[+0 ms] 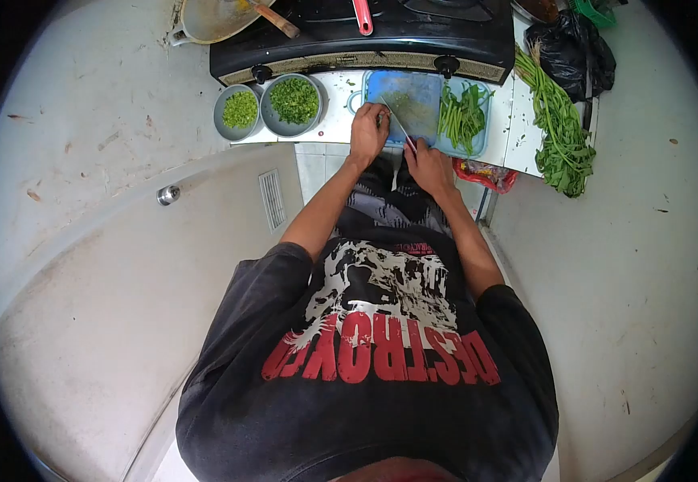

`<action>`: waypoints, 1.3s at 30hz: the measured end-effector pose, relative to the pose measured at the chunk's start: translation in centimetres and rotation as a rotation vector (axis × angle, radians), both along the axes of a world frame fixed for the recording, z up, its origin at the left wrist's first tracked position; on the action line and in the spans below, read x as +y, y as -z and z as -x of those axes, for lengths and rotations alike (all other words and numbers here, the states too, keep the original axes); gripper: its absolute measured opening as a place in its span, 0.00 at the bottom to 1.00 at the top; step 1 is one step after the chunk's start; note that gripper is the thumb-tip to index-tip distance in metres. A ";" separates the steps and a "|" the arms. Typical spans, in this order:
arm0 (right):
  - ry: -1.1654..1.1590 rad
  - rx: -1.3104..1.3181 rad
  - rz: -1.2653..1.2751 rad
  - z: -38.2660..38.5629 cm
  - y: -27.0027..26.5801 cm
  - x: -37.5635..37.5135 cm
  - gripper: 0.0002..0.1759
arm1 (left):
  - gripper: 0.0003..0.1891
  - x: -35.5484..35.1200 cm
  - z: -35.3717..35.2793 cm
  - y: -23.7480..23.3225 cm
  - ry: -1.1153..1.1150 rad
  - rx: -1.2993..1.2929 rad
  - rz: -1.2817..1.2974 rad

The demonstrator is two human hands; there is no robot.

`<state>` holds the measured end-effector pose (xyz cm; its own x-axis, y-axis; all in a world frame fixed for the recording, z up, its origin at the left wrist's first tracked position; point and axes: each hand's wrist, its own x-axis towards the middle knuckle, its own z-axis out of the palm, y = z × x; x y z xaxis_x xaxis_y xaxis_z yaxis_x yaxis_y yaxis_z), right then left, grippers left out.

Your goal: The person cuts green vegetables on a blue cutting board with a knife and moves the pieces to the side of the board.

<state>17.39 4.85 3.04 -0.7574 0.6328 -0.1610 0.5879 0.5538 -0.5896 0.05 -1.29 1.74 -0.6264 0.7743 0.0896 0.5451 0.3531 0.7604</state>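
Observation:
My right hand [429,167] is wrapped round the handle of a knife [398,123], whose blade slants up and left over a blue cutting board [413,90]. At the board's left edge, my left hand [371,130] has its fingers curled together close to the blade; whatever they hold, if anything, is hidden. Small green bits are scattered on the board. Cut green stems and leaves [462,117] lie on the light blue tray [477,149] to the right of the board.
Two grey bowls stand left: one with pale green chopped pieces [240,109], one with darker chopped greens [293,100]. Behind is a black stove [349,48] with a pan [219,18]. Long leafy greens [559,132] hang over the counter's right edge beside a black plastic bag [574,56].

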 end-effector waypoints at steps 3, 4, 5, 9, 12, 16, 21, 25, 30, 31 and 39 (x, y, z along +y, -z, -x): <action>-0.001 -0.014 -0.015 0.5 -0.1 0.0 0.21 | 0.04 0.0 0.0 0.0 -0.003 0.004 0.004; -0.001 -0.020 -0.009 0.9 0.0 0.1 0.21 | 0.04 0.0 0.0 0.1 -0.006 -0.005 0.006; -0.001 -0.025 -0.004 1.3 0.1 0.2 0.21 | 0.04 0.0 -0.1 0.1 -0.009 -0.010 0.014; -0.019 -0.039 -0.011 3.1 0.3 0.9 0.22 | 0.05 -0.1 0.1 0.4 -0.003 0.030 0.022; -0.027 -0.049 -0.014 4.1 0.5 1.3 0.22 | 0.05 -0.2 0.3 0.8 0.015 0.074 0.007; -0.010 -0.044 -0.006 4.2 0.8 1.2 0.22 | 0.04 -0.1 0.1 0.4 -0.018 -0.035 0.019; -0.014 -0.036 -0.047 2.1 0.7 0.5 0.21 | 0.05 -0.2 0.2 0.3 -0.014 -0.018 0.012; -0.023 -0.042 -0.084 0.3 0.4 -0.1 0.20 | 0.05 -0.2 0.2 0.3 -0.013 -0.014 0.012; -0.013 -0.064 -0.076 1.2 0.2 -0.1 0.20 | 0.04 -0.4 0.4 1.0 0.006 0.008 -0.002; -0.006 -0.052 -0.082 1.9 0.4 0.1 0.20 | 0.04 -0.4 0.5 1.2 0.014 0.016 -0.007; -0.009 -0.042 -0.071 1.4 0.7 0.9 0.21 | 0.03 -0.1 0.4 0.4 -0.002 -0.059 -0.025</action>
<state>16.03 5.71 2.34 -0.7566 0.6371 -0.1475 0.6062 0.5988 -0.5234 -0.38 -1.43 1.36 -0.6330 0.7708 0.0720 0.4982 0.3344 0.8000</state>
